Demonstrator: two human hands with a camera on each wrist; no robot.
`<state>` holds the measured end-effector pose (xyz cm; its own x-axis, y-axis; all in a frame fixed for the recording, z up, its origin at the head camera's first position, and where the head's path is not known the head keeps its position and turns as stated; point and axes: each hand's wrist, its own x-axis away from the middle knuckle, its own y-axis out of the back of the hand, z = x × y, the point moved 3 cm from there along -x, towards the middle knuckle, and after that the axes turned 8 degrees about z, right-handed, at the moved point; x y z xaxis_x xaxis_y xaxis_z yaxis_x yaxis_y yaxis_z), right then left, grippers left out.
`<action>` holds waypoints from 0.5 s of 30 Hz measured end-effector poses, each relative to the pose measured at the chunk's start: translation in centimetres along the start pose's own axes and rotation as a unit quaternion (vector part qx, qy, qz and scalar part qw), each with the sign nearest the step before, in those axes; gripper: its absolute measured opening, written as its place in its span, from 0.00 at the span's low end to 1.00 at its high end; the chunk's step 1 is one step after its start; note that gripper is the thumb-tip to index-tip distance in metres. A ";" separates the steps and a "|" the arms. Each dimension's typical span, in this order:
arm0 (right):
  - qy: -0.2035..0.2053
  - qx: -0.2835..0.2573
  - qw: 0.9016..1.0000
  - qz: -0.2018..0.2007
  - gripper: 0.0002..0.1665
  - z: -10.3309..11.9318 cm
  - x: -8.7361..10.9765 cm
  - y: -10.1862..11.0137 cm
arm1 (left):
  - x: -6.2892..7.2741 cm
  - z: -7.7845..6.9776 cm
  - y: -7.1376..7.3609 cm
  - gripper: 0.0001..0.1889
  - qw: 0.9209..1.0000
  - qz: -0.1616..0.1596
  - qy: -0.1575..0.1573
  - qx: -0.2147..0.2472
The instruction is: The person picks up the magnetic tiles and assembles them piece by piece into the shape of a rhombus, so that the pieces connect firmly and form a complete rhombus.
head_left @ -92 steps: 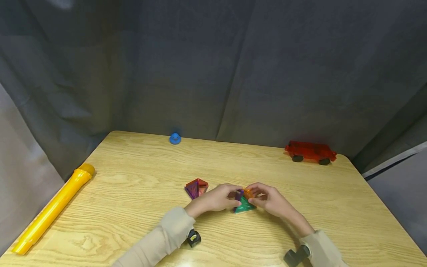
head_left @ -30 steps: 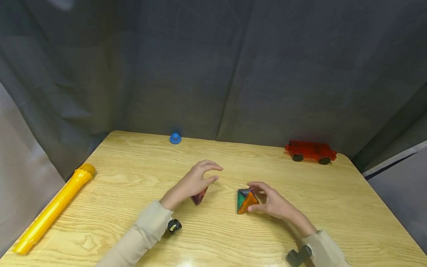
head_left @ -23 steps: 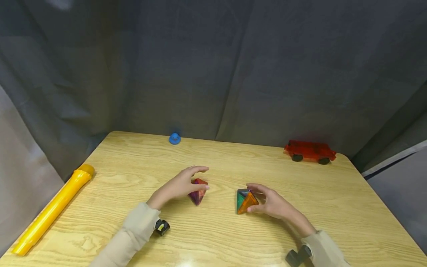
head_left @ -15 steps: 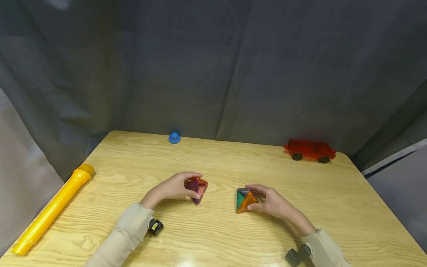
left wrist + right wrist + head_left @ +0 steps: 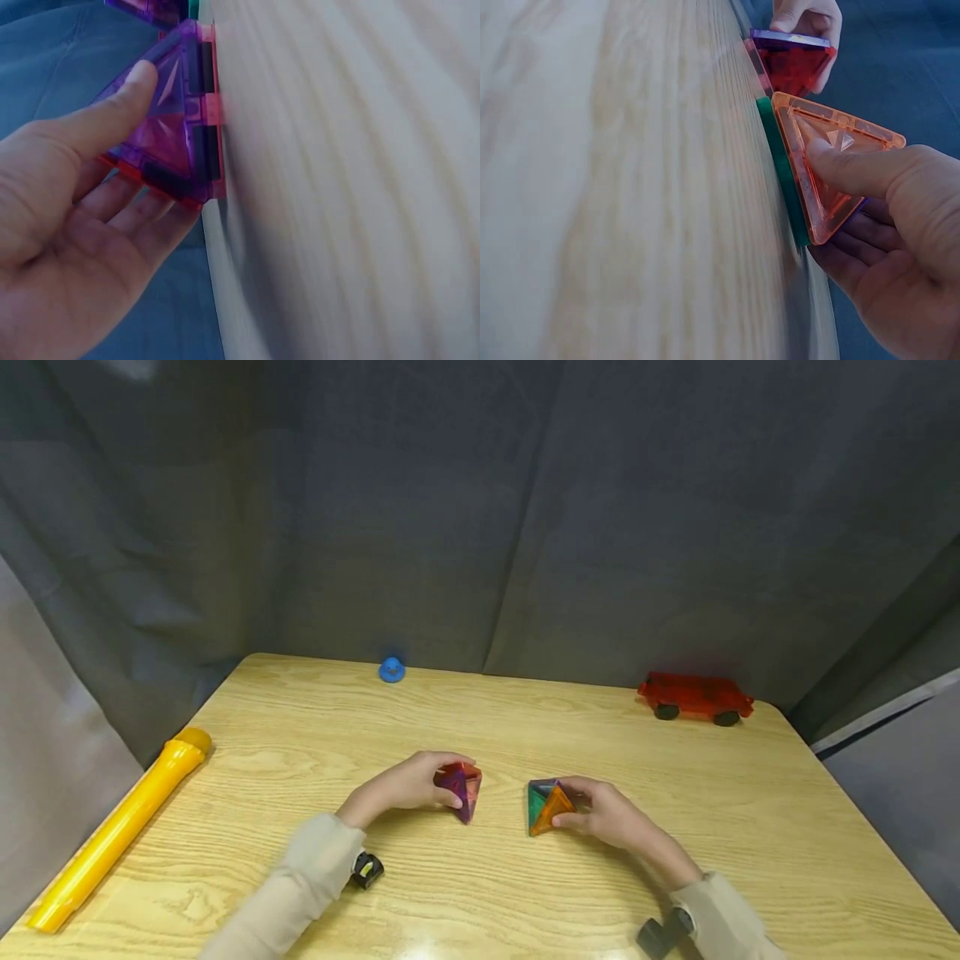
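My left hand [image 5: 415,781] holds a small pyramid of purple and red magnetic tiles [image 5: 467,793] low at the table. In the left wrist view the thumb lies on the purple triangular tile [image 5: 174,112] and the fingers curl behind it. To the right, my right hand [image 5: 607,814] holds a second pyramid of magnetic tiles [image 5: 542,806], in orange, green and purple. Its thumb presses the orange triangular tile [image 5: 840,157], with the green tile [image 5: 784,176] beside the wood surface. A short gap of bare table separates the two pyramids in the head view.
On the wooden table [image 5: 337,710], a blue rubber duck [image 5: 392,670] sits at the back edge. A red wheeled car base [image 5: 696,697] stands at the back right corner. Along the left edge lies a long yellow tube [image 5: 120,831]. Dark curtains [image 5: 480,510] hang behind.
My left hand left the green, orange and purple pyramid, moved left, took hold of the purple and red pyramid and shifted it slightly right. My right hand stays on its pyramid, which has turned.
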<state>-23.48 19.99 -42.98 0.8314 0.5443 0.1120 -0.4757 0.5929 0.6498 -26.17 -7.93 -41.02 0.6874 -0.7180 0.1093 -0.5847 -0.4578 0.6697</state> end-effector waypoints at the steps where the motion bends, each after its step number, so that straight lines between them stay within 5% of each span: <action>1: 0.004 0.001 1.000 0.000 0.32 0.0 -0.1 0.0 | -0.2 -0.1 -0.1 0.27 1.000 -0.002 0.001 -0.003; 15: 0.018 0.011 1.000 -0.006 0.28 0.3 -1.5 -0.5 | -2.2 -1.9 -1.4 0.24 1.000 -0.022 0.006 -0.010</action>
<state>-24.43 18.68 -43.28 0.8254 0.5592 0.0768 -0.4591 0.5861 0.6676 -26.05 -4.73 -40.80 0.7178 -0.6906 0.0886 -0.5450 -0.4781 0.6887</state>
